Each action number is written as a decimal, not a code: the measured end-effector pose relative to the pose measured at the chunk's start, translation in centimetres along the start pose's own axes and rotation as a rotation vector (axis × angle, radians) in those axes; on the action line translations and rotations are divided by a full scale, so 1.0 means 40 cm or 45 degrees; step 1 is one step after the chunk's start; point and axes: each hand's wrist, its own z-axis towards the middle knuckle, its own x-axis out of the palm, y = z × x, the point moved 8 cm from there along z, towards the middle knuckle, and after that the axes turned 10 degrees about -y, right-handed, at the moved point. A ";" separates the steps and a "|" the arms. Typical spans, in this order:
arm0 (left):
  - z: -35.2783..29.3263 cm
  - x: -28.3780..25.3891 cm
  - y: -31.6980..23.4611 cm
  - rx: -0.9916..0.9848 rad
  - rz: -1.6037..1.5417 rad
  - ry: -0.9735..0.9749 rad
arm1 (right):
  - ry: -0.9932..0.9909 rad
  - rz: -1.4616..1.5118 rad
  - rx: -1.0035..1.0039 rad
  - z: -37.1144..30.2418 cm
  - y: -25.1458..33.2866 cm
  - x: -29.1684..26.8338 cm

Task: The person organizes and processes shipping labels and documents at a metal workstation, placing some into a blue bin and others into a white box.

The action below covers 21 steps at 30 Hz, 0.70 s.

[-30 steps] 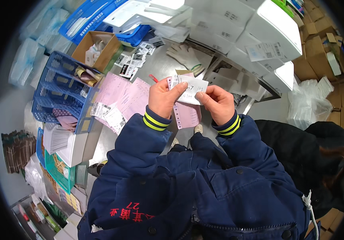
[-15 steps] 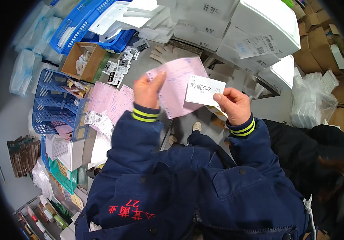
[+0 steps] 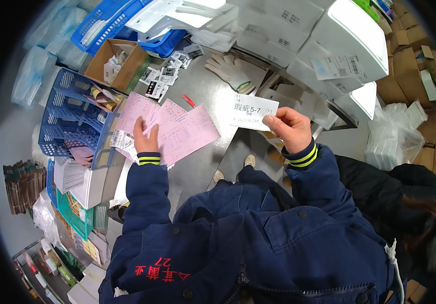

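My right hand (image 3: 293, 130) pinches the right edge of a white label card (image 3: 245, 117), held up above the metal table. The card bears dark print and a handwritten line. Over on the left, my left hand (image 3: 146, 137) has its fingers apart on or just above several pink paper forms (image 3: 187, 136), which overlap on the table. A barcode label (image 3: 122, 142) lies at their lower left, beside that hand. Just beyond the forms is a red pen (image 3: 188, 101). A white knit work glove (image 3: 230, 73) rests farther back.
Blue plastic baskets (image 3: 73, 126) and a cardboard box (image 3: 116, 65) line the left side. Small printed labels (image 3: 166, 76) lie near the box. White foam boxes (image 3: 347, 38) are stacked at the far right. A person in a black jacket (image 3: 385, 190) is close on my right.
My left hand has moved left and let go of the pink form, which now lies on the table with the others. The right hand still holds the card, slightly lower and farther left.
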 end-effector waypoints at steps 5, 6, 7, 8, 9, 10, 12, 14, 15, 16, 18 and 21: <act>-0.104 0.065 -0.435 -0.577 -1.156 0.956 | 0.135 0.009 -0.001 -0.050 0.023 0.114; -0.119 0.065 -0.479 -0.676 -1.194 1.004 | 0.165 -0.003 0.000 -0.061 0.028 0.138; -0.133 0.074 -0.503 -0.686 -1.212 1.073 | 0.163 -0.011 -0.007 -0.077 0.041 0.159; -0.144 0.079 -0.522 -0.695 -1.228 1.143 | 0.174 -0.025 0.017 -0.089 0.038 0.176; -0.152 0.079 -0.524 -0.752 -1.254 1.149 | 0.202 -0.057 -0.020 -0.100 0.051 0.195; -0.171 0.085 -0.521 -0.821 -1.276 1.165 | 0.222 -0.089 -0.046 -0.115 0.055 0.207; -0.174 0.073 -0.517 -0.810 -1.295 1.029 | 0.254 -0.180 -0.074 -0.136 0.059 0.219; -0.172 0.056 -0.504 -0.746 -1.258 0.998 | 0.336 -0.247 -0.084 -0.143 0.064 0.224; -0.170 0.042 -0.506 -0.713 -1.234 1.001 | 0.310 -0.122 -0.027 -0.141 0.070 0.219; -0.172 0.031 -0.507 -0.692 -1.219 1.017 | 0.302 -0.096 -0.010 -0.141 0.093 0.214; -0.175 0.014 -0.509 -0.650 -1.188 1.045 | 0.346 -0.149 0.029 -0.140 0.108 0.208; -0.178 -0.009 -0.523 -0.596 -1.131 1.071 | 0.475 -0.224 0.097 -0.148 0.121 0.222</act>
